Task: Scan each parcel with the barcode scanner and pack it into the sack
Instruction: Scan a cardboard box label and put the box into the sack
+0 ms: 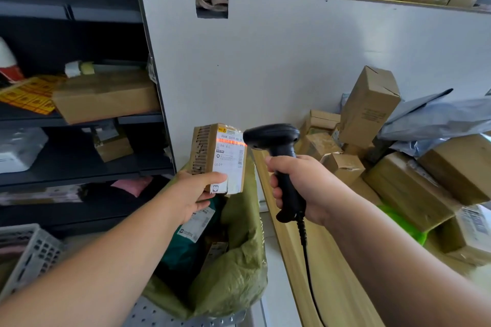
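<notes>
A: Quick tally, go! Scanners?
B: One black barcode scanner [276, 148], one coiled cable [305, 244] hanging off it.
A: Hands?
B: Two: left hand [192, 195], right hand [300, 186].
A: Parcels held up?
B: One small cardboard parcel [218, 158], one white label on it.
A: Sacks?
B: One green sack [239, 268]. The brown boxes in the pile at right are too jumbled for an exact count.

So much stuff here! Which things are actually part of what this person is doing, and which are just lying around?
In use: small parcel in left hand, barcode scanner in right hand, green sack, waiting boxes.
Lying about: yellow labels, shelf box, white crate.
</notes>
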A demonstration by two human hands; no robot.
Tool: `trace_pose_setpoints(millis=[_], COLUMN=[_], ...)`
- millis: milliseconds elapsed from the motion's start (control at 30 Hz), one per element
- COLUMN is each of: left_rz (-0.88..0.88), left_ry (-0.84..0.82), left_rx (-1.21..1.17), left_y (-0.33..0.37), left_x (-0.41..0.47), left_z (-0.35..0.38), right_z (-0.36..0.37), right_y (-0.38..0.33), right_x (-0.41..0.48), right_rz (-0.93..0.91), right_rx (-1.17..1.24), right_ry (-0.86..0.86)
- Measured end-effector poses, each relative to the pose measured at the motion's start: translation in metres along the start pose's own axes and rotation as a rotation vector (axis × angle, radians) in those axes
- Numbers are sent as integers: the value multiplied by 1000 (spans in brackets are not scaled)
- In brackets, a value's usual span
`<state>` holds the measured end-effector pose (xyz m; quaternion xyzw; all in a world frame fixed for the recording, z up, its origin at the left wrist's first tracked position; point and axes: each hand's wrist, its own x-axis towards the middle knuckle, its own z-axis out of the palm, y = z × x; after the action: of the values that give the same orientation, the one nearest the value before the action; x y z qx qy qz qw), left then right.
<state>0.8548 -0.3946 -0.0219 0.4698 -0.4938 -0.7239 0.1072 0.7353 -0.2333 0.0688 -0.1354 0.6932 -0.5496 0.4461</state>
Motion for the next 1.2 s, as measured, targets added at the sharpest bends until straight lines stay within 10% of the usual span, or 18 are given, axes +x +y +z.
trace_pose_setpoints(millis=[867, 1200], left_rz=[-391, 148], left_ry=[278, 192], left_rx=[502, 947], left_y=[-101, -65], left_x=[51, 46], left_z=[-16, 52], right_z=[-17, -59], right_y=[71, 72], right_x=[28, 21], right_rz=[193, 155], right_rx=[-25, 12], right_ry=[48, 134])
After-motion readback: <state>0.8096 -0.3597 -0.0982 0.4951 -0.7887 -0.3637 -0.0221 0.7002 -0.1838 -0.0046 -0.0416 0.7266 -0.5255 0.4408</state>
